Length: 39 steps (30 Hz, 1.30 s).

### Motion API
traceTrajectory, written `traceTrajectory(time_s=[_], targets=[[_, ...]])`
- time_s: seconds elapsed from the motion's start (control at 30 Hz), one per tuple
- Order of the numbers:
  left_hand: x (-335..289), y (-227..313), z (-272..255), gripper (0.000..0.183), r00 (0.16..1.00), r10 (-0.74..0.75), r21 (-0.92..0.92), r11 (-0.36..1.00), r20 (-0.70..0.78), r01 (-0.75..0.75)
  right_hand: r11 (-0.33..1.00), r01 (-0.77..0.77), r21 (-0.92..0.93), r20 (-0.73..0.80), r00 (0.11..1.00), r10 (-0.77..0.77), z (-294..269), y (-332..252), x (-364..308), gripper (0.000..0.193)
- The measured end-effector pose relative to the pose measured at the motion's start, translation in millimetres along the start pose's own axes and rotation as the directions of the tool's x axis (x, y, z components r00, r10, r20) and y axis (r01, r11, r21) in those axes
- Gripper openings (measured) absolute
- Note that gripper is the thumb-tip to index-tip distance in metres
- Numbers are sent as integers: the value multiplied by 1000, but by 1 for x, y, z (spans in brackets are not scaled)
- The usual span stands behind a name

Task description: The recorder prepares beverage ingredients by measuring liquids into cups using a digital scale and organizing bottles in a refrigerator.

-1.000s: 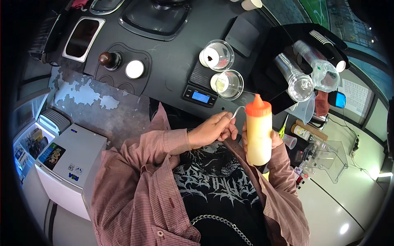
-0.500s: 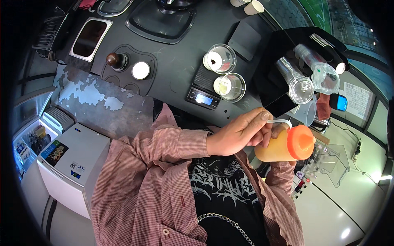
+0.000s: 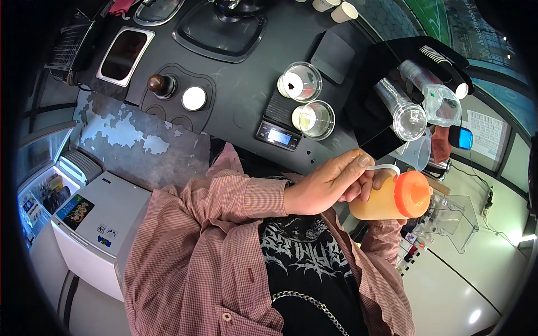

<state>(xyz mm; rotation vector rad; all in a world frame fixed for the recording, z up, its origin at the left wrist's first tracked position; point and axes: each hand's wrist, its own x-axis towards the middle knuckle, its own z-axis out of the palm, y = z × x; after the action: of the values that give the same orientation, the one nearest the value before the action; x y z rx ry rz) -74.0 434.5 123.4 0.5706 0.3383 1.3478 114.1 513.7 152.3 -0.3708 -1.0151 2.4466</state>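
A squeeze bottle (image 3: 374, 203) with an orange lid and pale yellow contents lies tilted in front of my chest, its nozzle pointing right. My right hand (image 3: 383, 178) grips it from behind; the bottle hides most of that hand, and a few fingertips show past its edges. My left hand (image 3: 335, 182) is closed at the bottle's near side, fingers pinching the end of a curved white strap (image 3: 385, 167) that runs to the orange lid. What else the left fingers may hold is hidden. Beyond the hands, two clear plastic cups (image 3: 319, 124) stand by a black digital scale (image 3: 278, 136) with a lit display.
Stacked clear cups (image 3: 408, 120) lie by a black holder to the right. On the dark counter are a tamper (image 3: 161, 85) on a mat, a steel pan (image 3: 124, 55) and a black tray (image 3: 221, 42). A small white fridge (image 3: 98, 224) stands at lower left.
The whole view has shifted very slightly. Both hands keep the same grip on the bottle and strap.
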Motion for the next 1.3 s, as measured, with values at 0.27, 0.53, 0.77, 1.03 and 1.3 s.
traceTrajectory(time_s=[0.27, 0.53, 0.77, 1.03, 1.3], targets=[[-1, 0, -2, 37, 1000, 15, -11, 1000, 0, -15, 999, -46, 5, 12, 999, 46, -3, 0, 7, 76], [2, 5, -6, 37, 999, 41, -89, 995, -29, -44, 997, -78, 12, 11, 997, 78, -27, -10, -2, 85], [3, 4, -12, 40, 978, 31, -178, 982, -207, -69, 965, -256, 63, 92, 964, 250, -36, -23, 54, 110], [-6, -17, -33, 35, 894, -112, -295, 955, -433, -24, 821, -500, 278, -240, 791, 563, -25, -17, 89, 97], [-12, -27, -41, 33, 824, -250, -469, 883, -509, -22, 631, -594, 498, -210, 624, 753, -31, -13, 112, 82]])
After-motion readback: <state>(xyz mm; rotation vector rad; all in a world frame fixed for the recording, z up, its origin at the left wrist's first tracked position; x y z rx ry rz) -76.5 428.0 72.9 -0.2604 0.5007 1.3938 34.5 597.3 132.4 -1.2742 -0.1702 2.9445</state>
